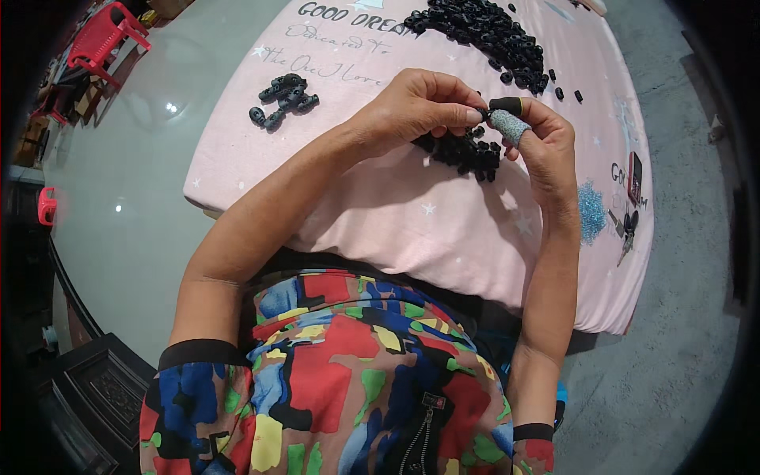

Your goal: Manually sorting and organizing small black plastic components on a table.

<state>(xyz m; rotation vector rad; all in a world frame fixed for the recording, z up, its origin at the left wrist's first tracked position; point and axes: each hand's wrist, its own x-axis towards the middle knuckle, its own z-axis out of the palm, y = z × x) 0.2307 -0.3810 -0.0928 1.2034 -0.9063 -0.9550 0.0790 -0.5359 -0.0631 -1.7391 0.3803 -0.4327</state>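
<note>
Black part (pixel 484 112) pinched between both hands' fingertips (pixel 472 115) — mid-air

Parts pile (pixel 465 152) beneath hands, on cloth (pixel 412 214)

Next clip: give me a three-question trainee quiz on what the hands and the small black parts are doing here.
1. True or false: the left hand and right hand meet above the pink cloth.
2. What covers a right fingertip? A) a grey textured finger cot B) a red glove C) nothing
3. Fill in: the biggest pile of black parts lies at the ___ edge of the picture.

Key
1. True; both pinch at a small black part between them.
2. A.
3. Top; a small group of black parts lies to the left, and another pile sits under the hands.
</note>
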